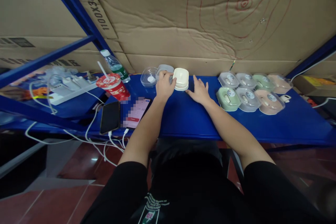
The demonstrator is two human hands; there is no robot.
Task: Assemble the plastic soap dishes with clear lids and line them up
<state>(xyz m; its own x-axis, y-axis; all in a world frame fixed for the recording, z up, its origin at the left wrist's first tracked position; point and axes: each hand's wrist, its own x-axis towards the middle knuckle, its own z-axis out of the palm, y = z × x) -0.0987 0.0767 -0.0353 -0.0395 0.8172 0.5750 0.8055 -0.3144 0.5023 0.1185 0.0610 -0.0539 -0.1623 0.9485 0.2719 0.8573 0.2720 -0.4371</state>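
A small stack of cream-coloured square dishes (181, 76) stands on the blue tabletop between my hands. On its left side is my left hand (165, 85), its fingers bent over the near edge of a clear plastic container (165, 68) and its thumb close to the stack. Part of that container is hidden by the fingers. Another clear plastic container (149, 77) sits just left of it. My right hand (199, 90) rests on the table right of the stack, fingers spread and holding nothing.
Several lidded boxes (228, 98) in green, grey and pink stand in two rows at right. A red drink cup (115, 89), a water bottle (118, 67), a dark phone (110, 117) and a lit phone (138, 112) with white cables are at left. Cardboard (157, 14) backs the table.
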